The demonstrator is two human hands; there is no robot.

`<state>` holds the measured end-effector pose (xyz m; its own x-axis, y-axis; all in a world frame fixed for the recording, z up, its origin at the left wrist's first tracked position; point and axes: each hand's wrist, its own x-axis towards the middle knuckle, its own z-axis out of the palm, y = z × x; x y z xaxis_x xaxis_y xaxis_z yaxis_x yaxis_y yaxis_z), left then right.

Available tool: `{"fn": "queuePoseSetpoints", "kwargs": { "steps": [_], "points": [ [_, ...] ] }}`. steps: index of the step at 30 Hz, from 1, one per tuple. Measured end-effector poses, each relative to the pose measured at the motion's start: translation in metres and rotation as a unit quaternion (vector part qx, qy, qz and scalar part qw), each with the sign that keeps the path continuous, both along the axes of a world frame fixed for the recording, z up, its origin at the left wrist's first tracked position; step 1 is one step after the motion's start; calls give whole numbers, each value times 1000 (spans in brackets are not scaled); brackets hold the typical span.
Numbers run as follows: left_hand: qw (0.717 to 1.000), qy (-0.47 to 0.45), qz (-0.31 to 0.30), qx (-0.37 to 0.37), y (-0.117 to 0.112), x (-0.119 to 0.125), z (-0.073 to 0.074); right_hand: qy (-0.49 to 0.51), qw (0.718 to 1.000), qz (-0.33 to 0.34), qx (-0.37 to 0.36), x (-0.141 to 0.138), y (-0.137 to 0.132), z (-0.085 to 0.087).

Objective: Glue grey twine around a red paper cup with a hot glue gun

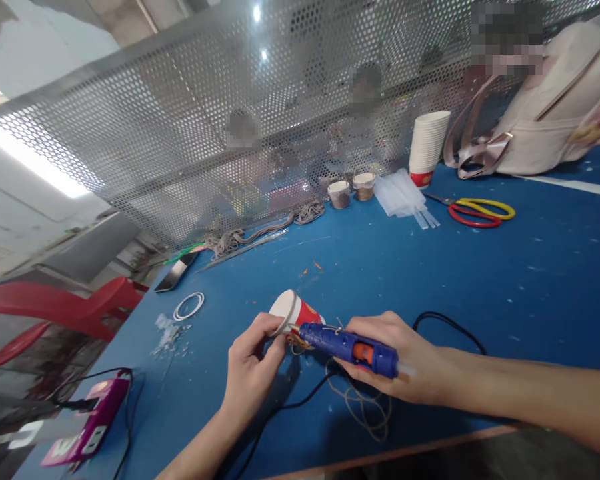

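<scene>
My left hand (253, 363) grips a red and white paper cup (294, 311) lying on its side, its white bottom turned toward me. My right hand (400, 357) is wrapped round a blue glue gun (347, 345) with an orange trigger. The gun's tip touches the cup's rim near my left fingers, where a bit of twine shows. A black cord (445, 323) runs from the gun across the blue table (530, 280). Loose twine (365, 407) lies under my right hand.
A stack of paper cups (427, 143), clear glue sticks (405, 197), scissors with red and yellow handles (477, 212) and two twine-wrapped cups (353, 188) stand farther back. A phone (176, 273), a white ring (189, 305) and a power strip (87, 427) lie left. People sit behind the perforated screen.
</scene>
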<state>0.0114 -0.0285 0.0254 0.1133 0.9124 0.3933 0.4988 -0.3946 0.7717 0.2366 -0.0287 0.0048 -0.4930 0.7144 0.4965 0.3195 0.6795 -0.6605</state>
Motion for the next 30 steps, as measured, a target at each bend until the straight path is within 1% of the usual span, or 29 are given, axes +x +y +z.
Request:
{"fn": "queuePoseSetpoints", "kwargs": {
  "steps": [3,7,13,16,18,21,24,27,30],
  "points": [
    [1000,-9,-3,5,1,-1,0,14,1000,-4,-15,0,1,1],
    [1000,-16,-12,17,2,-2,-2,33,998,-33,-40,0,4,-1],
    [1000,-14,-11,21,2,-4,-4,41,997,-28,-57,0,5,-2],
    [1000,-14,-11,22,2,-4,-4,48,995,-33,-79,0,5,0],
    [1000,-17,-10,20,1,-3,-3,61,994,-22,-88,1,5,2],
    [1000,-21,-1,8,0,0,-2,100,992,-12,-71,1,5,4],
    [1000,-21,0,-6,-1,2,-2,134,990,-19,-40,-6,7,5],
    [1000,-27,3,-11,-2,4,-2,136,990,17,-19,-20,13,6],
    [999,-32,24,-11,-3,5,-2,134,990,44,-5,-36,20,6]
  ]
}}
